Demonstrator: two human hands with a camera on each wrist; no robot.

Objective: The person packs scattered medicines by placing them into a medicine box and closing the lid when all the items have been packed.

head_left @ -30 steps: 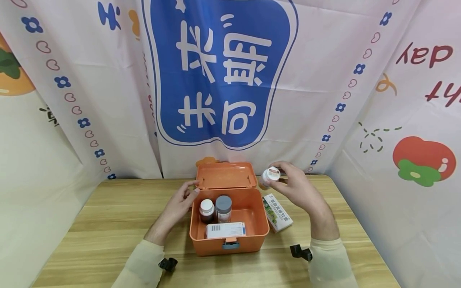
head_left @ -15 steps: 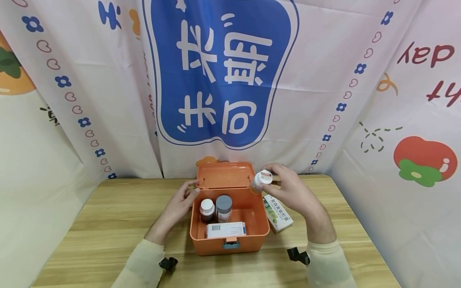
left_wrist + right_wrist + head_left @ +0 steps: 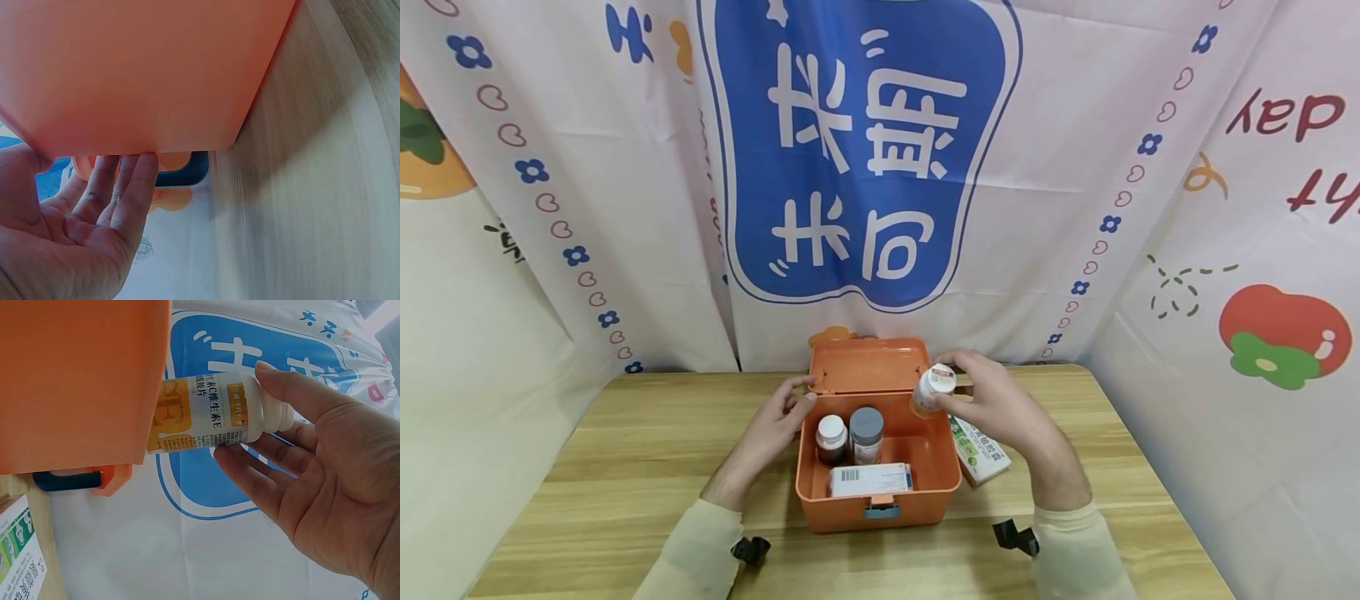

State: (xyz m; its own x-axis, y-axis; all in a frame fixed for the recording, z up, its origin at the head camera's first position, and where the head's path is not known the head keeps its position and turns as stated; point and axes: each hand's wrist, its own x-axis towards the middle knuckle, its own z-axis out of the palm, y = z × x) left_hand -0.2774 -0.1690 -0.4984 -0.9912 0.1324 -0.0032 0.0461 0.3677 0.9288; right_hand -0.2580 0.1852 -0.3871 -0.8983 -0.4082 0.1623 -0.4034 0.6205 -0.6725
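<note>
My right hand [image 3: 1003,408] pinches a white pill bottle [image 3: 936,383] with an orange label near its capped end. The bottle tilts over the back right corner of an orange medicine box [image 3: 827,518], whose lid [image 3: 871,367] is flipped back. In the right wrist view, the box wall [image 3: 75,381] hides the bottle's lower end. My left hand [image 3: 777,422] rests at the box's back left corner; in the left wrist view, its fairly straight fingers [image 3: 134,194] touch the back edge. Inside stand a dark bottle with a white cap [image 3: 831,429] and a grey-capped jar [image 3: 867,427].
A white medicine carton [image 3: 871,478] lies inside the box along its front wall. Another carton [image 3: 985,457], white and green, lies on the wooden table [image 3: 625,467] against the box's right side. A printed curtain [image 3: 1045,208] hangs behind the table.
My right hand has carried the pill bottle leftward and slightly down, from beside the lid to over the box's back right corner. The left hand and the box have stayed put.
</note>
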